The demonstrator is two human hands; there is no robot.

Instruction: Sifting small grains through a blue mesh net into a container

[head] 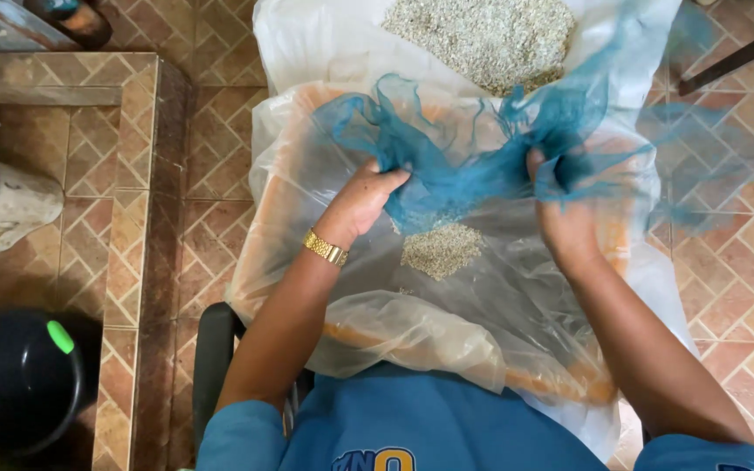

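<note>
Both my hands grip a teal mesh net (469, 166) stretched between them. My left hand (361, 202), with a gold watch at the wrist, clutches the net's left bunch. My right hand (563, 209) holds the right side, where loose mesh trails off to the right. Below the net a small heap of pale grain (441, 249) lies on a clear plastic sheet (499, 305) that lines an orange basin (560, 382) on my lap.
A larger pile of grain (482, 37) rests on a white sack (307, 44) beyond the basin. At left are a tiled ledge (137, 201), a white bucket (6, 205) lying on its side and a black bucket (15, 379) with green clips. Tiled floor surrounds everything.
</note>
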